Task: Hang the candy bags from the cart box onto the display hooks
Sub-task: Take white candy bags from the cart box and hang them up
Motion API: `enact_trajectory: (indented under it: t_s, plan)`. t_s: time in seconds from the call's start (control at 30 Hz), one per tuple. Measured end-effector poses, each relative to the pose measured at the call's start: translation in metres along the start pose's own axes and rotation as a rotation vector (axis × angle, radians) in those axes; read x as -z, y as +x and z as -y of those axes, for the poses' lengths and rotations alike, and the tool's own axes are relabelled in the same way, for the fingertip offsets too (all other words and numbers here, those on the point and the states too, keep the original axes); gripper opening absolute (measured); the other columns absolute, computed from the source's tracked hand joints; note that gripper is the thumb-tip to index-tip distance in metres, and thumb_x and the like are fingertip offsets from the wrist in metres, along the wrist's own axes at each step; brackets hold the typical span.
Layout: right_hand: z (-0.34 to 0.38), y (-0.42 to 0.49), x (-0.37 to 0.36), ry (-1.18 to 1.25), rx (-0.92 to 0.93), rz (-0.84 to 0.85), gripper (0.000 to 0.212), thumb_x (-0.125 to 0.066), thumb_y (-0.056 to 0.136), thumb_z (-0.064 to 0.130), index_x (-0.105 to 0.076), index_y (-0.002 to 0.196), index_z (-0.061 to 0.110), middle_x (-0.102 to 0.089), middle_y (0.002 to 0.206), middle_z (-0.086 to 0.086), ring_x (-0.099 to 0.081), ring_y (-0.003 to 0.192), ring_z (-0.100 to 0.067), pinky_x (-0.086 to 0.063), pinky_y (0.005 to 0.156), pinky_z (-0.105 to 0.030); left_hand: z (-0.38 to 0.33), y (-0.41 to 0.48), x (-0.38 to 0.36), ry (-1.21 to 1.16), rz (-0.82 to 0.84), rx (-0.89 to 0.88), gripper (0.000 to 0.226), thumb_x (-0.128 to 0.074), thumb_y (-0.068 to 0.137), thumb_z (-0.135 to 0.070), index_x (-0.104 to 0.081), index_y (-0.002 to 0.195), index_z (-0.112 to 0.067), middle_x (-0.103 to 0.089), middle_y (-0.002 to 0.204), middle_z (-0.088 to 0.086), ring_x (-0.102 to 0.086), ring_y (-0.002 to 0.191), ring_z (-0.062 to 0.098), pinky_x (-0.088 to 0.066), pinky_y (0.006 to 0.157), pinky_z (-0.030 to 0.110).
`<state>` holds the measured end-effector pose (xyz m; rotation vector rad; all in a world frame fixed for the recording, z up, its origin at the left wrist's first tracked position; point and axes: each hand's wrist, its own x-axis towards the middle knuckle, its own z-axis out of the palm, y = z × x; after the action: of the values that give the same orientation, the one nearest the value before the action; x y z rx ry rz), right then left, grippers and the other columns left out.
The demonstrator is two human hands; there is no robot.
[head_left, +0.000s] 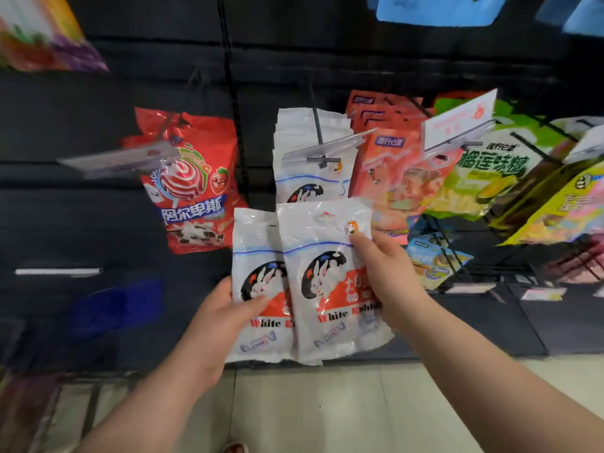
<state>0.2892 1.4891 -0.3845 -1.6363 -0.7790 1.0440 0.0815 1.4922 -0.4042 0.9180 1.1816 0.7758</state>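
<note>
Left hand (pixel 225 308): grasping the rear white bag (pixel 256 282) at its left edge. The thumb lies across the front on the rabbit print; the other fingers are hidden behind the bag.
Right hand (pixel 385 276): grasping the front white bag (pixel 327 282) along its right edge. The thumb tip presses the front near the upper right corner; the remaining fingers are behind and not visible.
Bag positions: both bags are upright and held in the air in front of the display panel (pixel 98 207). The front white bag overlaps the right side of the rear white bag.
Hang hole (pixel 323 215): at the top centre of the front white bag, not on any hook.
Target hook (pixel 316 125): a dark rod directly above the held bags, carrying the hung white bags (pixel 307 178) of the same rabbit print. A clear tag holder (pixel 327 147) sits at its tip.
Gap: the top edge of the front white bag sits just below the hung white bags, overlapping their lower part in view. Contact cannot be determined.
Neighbours, left: red lollipop bag (pixel 192 184) on its own hook.
Neighbours, right: orange bags (pixel 392 178), then green bag (pixel 483 178), then yellow bag (pixel 562 204).
Upper row: blue bags (pixel 438 11), blurred.
Floor (pixel 310 403): pale tile below the display.
</note>
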Motion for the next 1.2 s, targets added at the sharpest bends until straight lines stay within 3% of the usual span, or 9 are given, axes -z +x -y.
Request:
enact_trajectory:
  t_s: [0.07, 0.2, 0.33, 0.43, 0.6, 0.8, 0.93, 1.1, 1.2]
  plan:
    - [-0.003, 0.006, 0.001, 0.004, 0.035, 0.016, 0.020, -0.055, 0.091, 0.030, -0.068, 0.076, 0.027, -0.073, 0.084, -0.007, -0.069, 0.077, -0.027, -0.055, 0.078, -0.045, 0.003, 0.006, -0.002, -0.016, -0.016, -0.018, 0.023, -0.057, 0.088, 0.001, -0.064, 0.103, -0.016, -0.076, 0.088, 0.007, -0.073, 0.077, 0.023, -0.058, 0.068, 0.040]
    - [-0.002, 0.025, -0.005, 0.100, 0.046, 0.028, 0.018, -0.056, 0.090, 0.019, -0.059, 0.072, 0.019, -0.064, 0.070, -0.008, -0.061, 0.062, -0.024, -0.050, 0.063, -0.036, 0.011, 0.022, -0.003, -0.034, -0.041, -0.064, 0.024, -0.060, 0.087, -0.003, -0.064, 0.104, -0.019, -0.076, 0.091, 0.008, -0.074, 0.082, 0.026, -0.057, 0.075, 0.045]
    - [0.007, 0.036, -0.012, 0.168, 0.101, 0.011, 0.024, -0.058, 0.090, 0.028, -0.061, 0.069, 0.018, -0.064, 0.059, -0.002, -0.063, 0.054, -0.021, -0.053, 0.054, -0.031, 0.011, 0.033, -0.002, -0.049, -0.041, -0.120, 0.037, -0.068, 0.070, -0.016, -0.064, 0.106, -0.023, -0.076, 0.091, 0.005, -0.074, 0.082, 0.024, -0.057, 0.071, 0.042]
    - [0.016, 0.041, -0.016, 0.203, 0.158, 0.007, 0.023, -0.061, 0.089, 0.039, -0.067, 0.080, 0.018, -0.074, 0.075, -0.005, -0.072, 0.069, -0.023, -0.059, 0.064, -0.036, 0.009, 0.040, -0.003, -0.073, -0.046, -0.158, 0.047, -0.067, 0.061, -0.021, -0.064, 0.108, -0.020, -0.076, 0.094, 0.007, -0.074, 0.084, 0.025, -0.058, 0.070, 0.042]
    - [0.025, 0.050, -0.019, 0.226, 0.227, -0.032, 0.030, -0.063, 0.090, 0.031, -0.059, 0.063, 0.019, -0.064, 0.057, 0.002, -0.064, 0.055, -0.017, -0.054, 0.057, -0.029, 0.009, 0.049, -0.003, -0.095, -0.074, -0.181, 0.034, -0.064, 0.081, -0.005, -0.063, 0.110, -0.022, -0.076, 0.094, 0.004, -0.074, 0.083, 0.022, -0.061, 0.063, 0.037]
    - [0.024, 0.057, -0.023, 0.257, 0.307, -0.075, 0.022, -0.061, 0.091, 0.021, -0.061, 0.070, 0.016, -0.063, 0.063, -0.006, -0.062, 0.058, -0.021, -0.052, 0.055, -0.030, 0.010, 0.057, -0.001, -0.095, -0.101, -0.201, 0.033, -0.064, 0.084, -0.008, -0.062, 0.113, -0.022, -0.076, 0.098, 0.004, -0.073, 0.088, 0.023, -0.058, 0.072, 0.042]
    - [0.026, 0.063, -0.025, 0.257, 0.339, -0.106, 0.020, -0.064, 0.084, 0.025, -0.056, 0.074, 0.011, -0.053, 0.074, -0.016, -0.052, 0.067, -0.026, -0.047, 0.062, -0.039, 0.011, 0.063, 0.001, -0.111, -0.125, -0.213, 0.035, -0.064, 0.081, -0.009, -0.063, 0.113, -0.022, -0.075, 0.100, 0.005, -0.073, 0.090, 0.025, -0.057, 0.074, 0.044]
    - [0.033, 0.066, -0.029, 0.263, 0.368, -0.122, 0.021, -0.061, 0.082, 0.027, -0.046, 0.069, 0.019, -0.048, 0.073, -0.014, -0.047, 0.068, -0.026, -0.041, 0.062, -0.040, 0.015, 0.068, 0.010, -0.118, -0.177, -0.196, 0.026, -0.064, 0.085, -0.008, -0.063, 0.103, -0.026, -0.076, 0.097, 0.003, -0.073, 0.087, 0.025, -0.057, 0.070, 0.042]
    - [0.036, 0.069, -0.031, 0.257, 0.379, -0.159, 0.021, -0.059, 0.091, 0.020, -0.057, 0.074, 0.008, -0.050, 0.061, -0.002, -0.050, 0.067, -0.023, -0.043, 0.064, -0.036, 0.018, 0.068, 0.014, -0.122, -0.171, -0.189, 0.026, -0.063, 0.085, -0.008, -0.063, 0.105, -0.025, -0.076, 0.096, 0.002, -0.074, 0.084, 0.023, -0.060, 0.064, 0.041]
